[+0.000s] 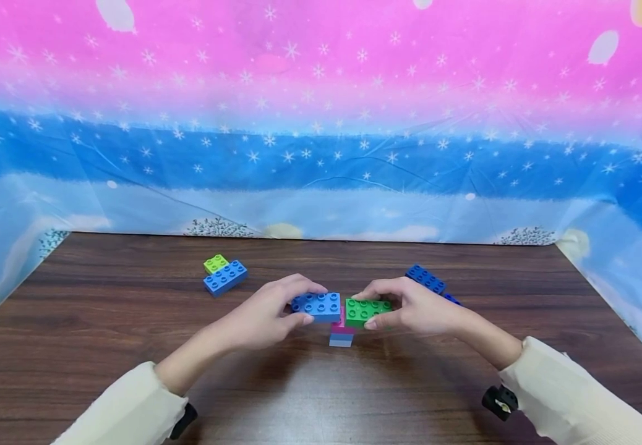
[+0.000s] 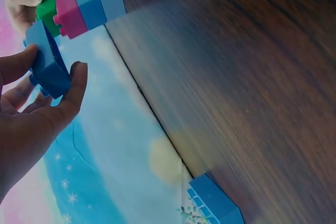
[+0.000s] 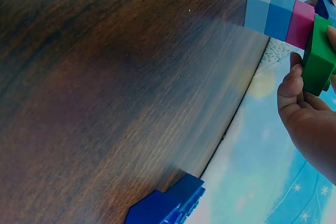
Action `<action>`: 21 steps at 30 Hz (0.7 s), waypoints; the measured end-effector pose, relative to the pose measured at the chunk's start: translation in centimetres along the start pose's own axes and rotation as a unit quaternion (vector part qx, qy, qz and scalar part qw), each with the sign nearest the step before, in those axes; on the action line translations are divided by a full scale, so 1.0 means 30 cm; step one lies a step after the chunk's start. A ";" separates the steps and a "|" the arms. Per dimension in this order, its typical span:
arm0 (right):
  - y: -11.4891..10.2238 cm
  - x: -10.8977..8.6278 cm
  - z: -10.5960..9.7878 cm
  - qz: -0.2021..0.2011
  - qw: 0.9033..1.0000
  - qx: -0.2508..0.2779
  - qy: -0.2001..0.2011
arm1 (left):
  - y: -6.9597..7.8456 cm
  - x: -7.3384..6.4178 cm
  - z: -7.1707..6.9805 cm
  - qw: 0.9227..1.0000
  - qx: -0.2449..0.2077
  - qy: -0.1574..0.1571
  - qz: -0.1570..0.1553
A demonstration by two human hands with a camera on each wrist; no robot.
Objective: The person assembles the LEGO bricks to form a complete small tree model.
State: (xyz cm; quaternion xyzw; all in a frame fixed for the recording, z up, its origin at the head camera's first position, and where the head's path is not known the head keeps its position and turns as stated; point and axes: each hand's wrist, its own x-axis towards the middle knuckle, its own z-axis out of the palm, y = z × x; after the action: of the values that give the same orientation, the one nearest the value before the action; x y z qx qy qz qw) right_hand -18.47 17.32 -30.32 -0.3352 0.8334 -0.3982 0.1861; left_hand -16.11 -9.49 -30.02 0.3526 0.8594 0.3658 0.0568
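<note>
My left hand [image 1: 260, 314] grips a blue toy building brick [image 1: 321, 306] at its left end, between thumb and fingers, with the studs facing up. Its open underside shows in the left wrist view. My right hand [image 1: 412, 304] pinches a green brick [image 1: 359, 314] just to the right of the blue one. Below and between them stands an upright stack with a pink brick [image 3: 301, 24] on top, a mid-blue brick [image 3: 280, 17] under it and a pale blue brick [image 3: 258, 10] at the bottom. The green brick's inner end overlaps the pink top in the right wrist view.
At the back left of the wooden table [image 1: 104, 321] lie a lime brick [image 1: 215, 263] and a long blue brick [image 1: 225, 278], side by side. Behind my right hand are a dark blue brick [image 1: 425, 279] and another blue one [image 1: 452, 299]. A patterned cloth [image 1: 321, 161] hangs behind.
</note>
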 end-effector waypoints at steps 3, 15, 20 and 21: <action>0.002 0.000 0.000 0.001 1.000 0.003 -0.002 | 0.003 0.005 0.007 1.000 -0.001 -0.004 0.007; 0.007 0.002 -0.002 -0.003 1.000 -0.006 -0.001 | 0.002 0.015 0.025 1.000 0.005 -0.009 0.017; 0.007 0.002 -0.001 -0.004 1.000 -0.011 0.000 | -0.002 0.014 0.034 1.000 -0.006 0.007 0.019; 0.007 0.002 -0.001 -0.004 1.000 -0.011 0.000 | -0.002 0.013 0.036 1.000 -0.006 0.012 0.019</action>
State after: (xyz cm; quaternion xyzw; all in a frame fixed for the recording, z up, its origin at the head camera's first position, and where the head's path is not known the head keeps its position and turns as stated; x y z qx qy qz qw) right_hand -18.62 17.38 -30.49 -0.3403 0.8366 -0.3894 0.1805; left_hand -16.06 -8.63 -30.80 0.3642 0.8508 0.3765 0.0420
